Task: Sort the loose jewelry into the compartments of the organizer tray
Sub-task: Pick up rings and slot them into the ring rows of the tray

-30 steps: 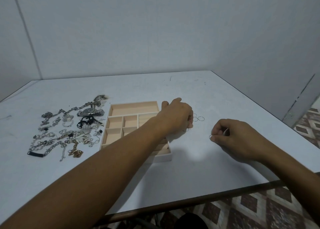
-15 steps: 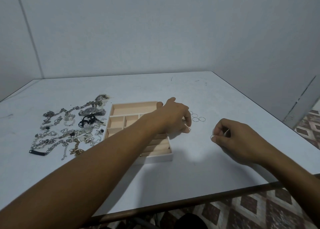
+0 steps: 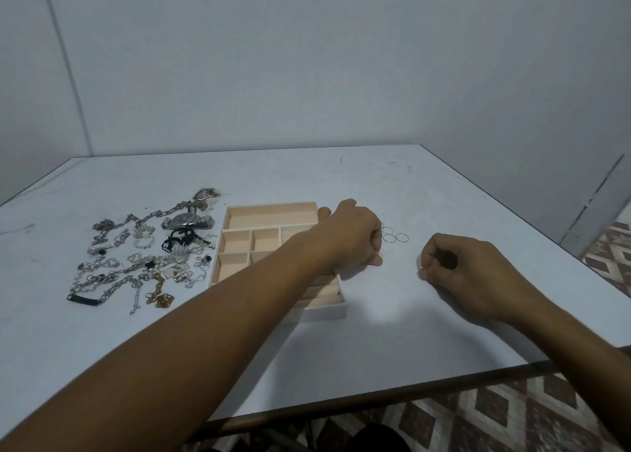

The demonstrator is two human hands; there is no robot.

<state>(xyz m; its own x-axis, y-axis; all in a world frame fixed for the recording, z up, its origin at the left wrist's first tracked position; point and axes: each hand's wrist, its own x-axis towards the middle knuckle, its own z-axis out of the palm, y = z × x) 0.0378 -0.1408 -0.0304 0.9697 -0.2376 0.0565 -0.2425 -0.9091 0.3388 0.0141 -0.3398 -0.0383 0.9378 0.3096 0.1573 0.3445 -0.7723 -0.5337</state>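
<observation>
The right hand (image 3: 467,274) is curled nearly into a fist, its fingertips (image 3: 425,274) pinched on a thin ring (image 3: 420,273) just above the table (image 3: 375,342), to the right of the tray (image 3: 269,246). The left hand (image 3: 351,238) reaches across the tray's right side, knuckles up and fingers bent down to the table just past the tray's right edge. A small ring (image 3: 380,255) shows at its fingertips; whether they grip it or only touch it cannot be told. Just right of that hand, a few more thin rings (image 3: 395,237) lie flat on the table in a close cluster, some partly hidden by the knuckles.

The tray is a pale, shallow box split into compartments: one long one at the far end, smaller ones behind the left forearm. The compartments in view look bare; the near ones are partly covered by the arm.

Left of the tray lies the pile (image 3: 143,257) of chains, a watch (image 3: 186,221), a black cord piece and small clasps, spread on the table close to the tray's left wall.
</observation>
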